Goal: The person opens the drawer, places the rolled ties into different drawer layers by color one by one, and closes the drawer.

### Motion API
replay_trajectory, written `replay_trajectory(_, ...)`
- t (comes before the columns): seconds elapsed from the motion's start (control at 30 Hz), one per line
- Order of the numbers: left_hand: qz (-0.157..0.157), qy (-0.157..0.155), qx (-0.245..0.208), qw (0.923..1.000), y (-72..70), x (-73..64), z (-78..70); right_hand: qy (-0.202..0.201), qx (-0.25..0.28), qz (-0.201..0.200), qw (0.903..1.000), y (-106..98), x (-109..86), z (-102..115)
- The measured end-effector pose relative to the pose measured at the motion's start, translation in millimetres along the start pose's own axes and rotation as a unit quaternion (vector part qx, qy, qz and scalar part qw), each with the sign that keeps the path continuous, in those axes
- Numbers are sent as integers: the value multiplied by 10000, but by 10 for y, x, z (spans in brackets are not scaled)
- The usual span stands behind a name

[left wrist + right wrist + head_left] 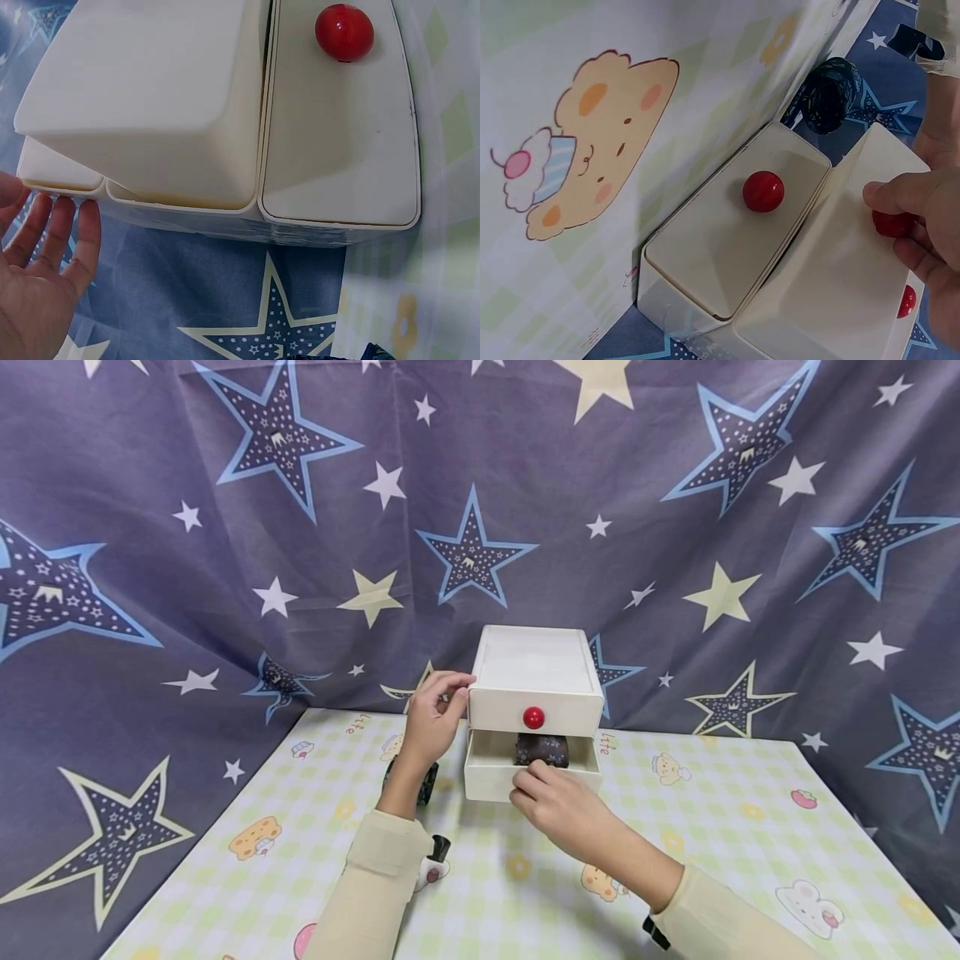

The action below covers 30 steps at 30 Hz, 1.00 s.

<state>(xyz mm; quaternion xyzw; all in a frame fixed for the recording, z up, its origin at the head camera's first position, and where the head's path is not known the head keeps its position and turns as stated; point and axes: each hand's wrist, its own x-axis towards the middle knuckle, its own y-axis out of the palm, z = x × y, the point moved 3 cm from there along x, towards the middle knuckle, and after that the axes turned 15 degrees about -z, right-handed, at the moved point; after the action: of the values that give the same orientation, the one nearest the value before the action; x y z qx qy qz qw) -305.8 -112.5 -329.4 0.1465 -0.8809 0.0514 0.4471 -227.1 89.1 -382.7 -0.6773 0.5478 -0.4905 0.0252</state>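
Observation:
A small white drawer cabinet stands on the table, with a drawer pulled out below its top one. Inside that drawer lies a dark, flower-patterned roll of cloth. My right hand pinches the red knob of the pulled-out drawer between thumb and fingers. My left hand has its fingertips against the cabinet's upper left front edge, fingers fairly straight in the left wrist view. Below the pulled-out drawer, the bottom drawer is closed and has its own red knob.
Behind my left wrist, a dark patterned roll of cloth lies on the table beside the cabinet. The top drawer's red knob sticks out above the right hand. A star-printed curtain hangs right behind the checked tablecloth.

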Motion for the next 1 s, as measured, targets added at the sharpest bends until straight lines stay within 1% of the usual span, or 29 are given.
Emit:
replay_trajectory(0.5, -41, -69, -35, 10000, 2, -2, -3, 15, -80, 30, 10000, 33, 9, -25)
replay_trajectory(1.0, -44, -2, -63, 10000, 10, -1, -6, 0, -134, 90, 9999, 81, 8, -62)
